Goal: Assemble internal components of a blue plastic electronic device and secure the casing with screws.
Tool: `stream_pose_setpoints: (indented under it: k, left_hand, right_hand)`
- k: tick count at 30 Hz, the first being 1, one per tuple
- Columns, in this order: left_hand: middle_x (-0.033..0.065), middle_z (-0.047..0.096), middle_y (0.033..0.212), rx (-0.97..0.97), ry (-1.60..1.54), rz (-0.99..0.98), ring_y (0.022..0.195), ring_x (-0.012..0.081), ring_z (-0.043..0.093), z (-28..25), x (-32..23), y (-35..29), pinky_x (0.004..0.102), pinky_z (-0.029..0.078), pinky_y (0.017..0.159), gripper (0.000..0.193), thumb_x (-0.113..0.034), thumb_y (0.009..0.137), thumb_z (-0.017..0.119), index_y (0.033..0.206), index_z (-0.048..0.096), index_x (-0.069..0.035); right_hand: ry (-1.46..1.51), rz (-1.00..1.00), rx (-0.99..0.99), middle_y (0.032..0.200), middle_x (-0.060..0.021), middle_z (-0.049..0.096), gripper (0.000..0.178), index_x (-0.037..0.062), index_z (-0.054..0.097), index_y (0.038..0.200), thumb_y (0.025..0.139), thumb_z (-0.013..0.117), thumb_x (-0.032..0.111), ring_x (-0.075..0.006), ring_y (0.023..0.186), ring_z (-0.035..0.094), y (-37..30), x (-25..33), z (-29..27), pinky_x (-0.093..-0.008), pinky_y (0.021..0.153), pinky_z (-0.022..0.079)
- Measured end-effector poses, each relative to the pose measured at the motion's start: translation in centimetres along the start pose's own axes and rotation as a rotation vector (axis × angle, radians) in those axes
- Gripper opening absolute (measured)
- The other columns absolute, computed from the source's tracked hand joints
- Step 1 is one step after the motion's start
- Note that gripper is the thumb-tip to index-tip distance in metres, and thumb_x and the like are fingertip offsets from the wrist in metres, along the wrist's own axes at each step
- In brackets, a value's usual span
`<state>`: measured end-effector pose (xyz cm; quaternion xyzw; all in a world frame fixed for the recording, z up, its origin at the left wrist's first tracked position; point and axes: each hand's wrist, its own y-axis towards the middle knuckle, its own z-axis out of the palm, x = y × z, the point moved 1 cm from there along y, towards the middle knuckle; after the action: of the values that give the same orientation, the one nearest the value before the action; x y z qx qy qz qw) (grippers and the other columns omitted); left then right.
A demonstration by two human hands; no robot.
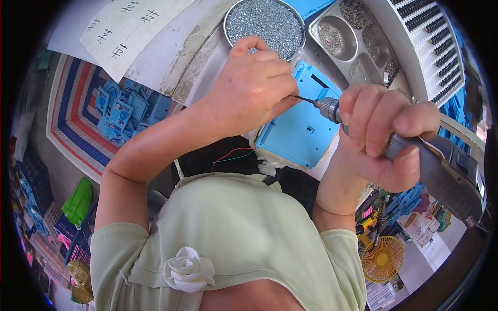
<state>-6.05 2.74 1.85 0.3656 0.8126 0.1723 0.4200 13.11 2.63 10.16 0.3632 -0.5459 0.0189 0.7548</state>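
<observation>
My right hand [386, 132] is wrapped round a dark grey electric screwdriver [448, 181], which lies nearly level and points left. Its thin bit ends at the fingertips of my left hand [254, 90]. The left fingers are bent and pinched together there; whatever they hold at the bit's tip is too small and hidden to make out. Under both hands lies a flat light-blue plastic panel [301, 132] with slots and a small square hole. Beyond the left hand stands a round metal pan [226, 32] full of small silvery screws [267, 23].
A metal compartment tray [332, 57] with small metal parts stands behind the panel. At the far right is a white rack [428, 44] with rows of black pieces. A striped sack [78, 116] holds blue plastic parts at left. Red and green wires [231, 154] lie near my body.
</observation>
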Motion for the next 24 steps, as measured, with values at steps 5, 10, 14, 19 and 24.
stream_pose_setpoints:
  k: [5,10,14,19,24]
  left_hand:
    - [0.0029,0.062,0.081,0.069,0.037,0.028,0.086,0.0230,0.061,-0.4,-0.3,0.0,0.0435,0.042,0.090,0.023,-0.014,0.067,0.086,0.081,0.068,-0.011]
    - [0.0034,0.063,0.084,0.076,0.212,-0.031,0.089,0.0241,0.061,-1.2,6.1,2.3,0.0462,0.041,0.089,0.015,-0.019,0.076,0.080,0.081,0.068,-0.012]
    - [0.0060,0.068,0.087,0.247,0.439,-0.155,0.092,0.0268,0.064,-1.1,7.7,2.4,0.0493,0.042,0.086,0.014,-0.025,0.086,0.069,0.082,0.075,-0.013]
    - [0.0072,0.069,0.090,0.242,0.494,-0.179,0.093,0.0275,0.064,-0.6,7.9,2.8,0.0495,0.043,0.085,0.022,-0.030,0.089,0.066,0.080,0.074,-0.011]
    - [0.0088,0.070,0.090,0.208,0.581,-0.100,0.093,0.0274,0.065,1.2,9.2,2.2,0.0473,0.043,0.084,0.028,-0.032,0.093,0.064,0.079,0.071,-0.010]
  right_hand:
    - [0.019,0.004,0.009,0.071,0.0005,0.052,0.027,0.0069,0.052,0.114,0.101,0.054,0.030,-0.0115,0.057,0.047,-0.2,-0.3,0.2,-0.0343,0.065,0.041]
    - [-0.001,0.008,-0.042,0.069,0.0002,0.051,0.026,0.0060,0.052,0.113,0.101,0.054,0.029,-0.0119,0.056,0.046,-0.7,-0.3,0.5,-0.0347,0.063,0.041]
    - [0.060,0.109,-0.209,0.069,-0.0028,0.053,0.029,0.0050,0.051,0.104,0.094,0.069,0.026,-0.0148,0.055,0.048,-2.0,-0.4,2.8,-0.0351,0.059,0.042]
    - [0.092,0.226,-0.261,0.072,-0.0055,0.056,0.032,0.0039,0.053,0.099,0.090,0.078,0.020,-0.0158,0.059,0.051,-3.1,-0.1,4.5,-0.0357,0.063,0.044]
    - [0.071,0.265,-0.276,0.075,-0.0068,0.058,0.026,0.0028,0.054,0.097,0.088,0.076,0.012,-0.0172,0.061,0.052,-3.1,-1.0,4.9,-0.0350,0.065,0.046]
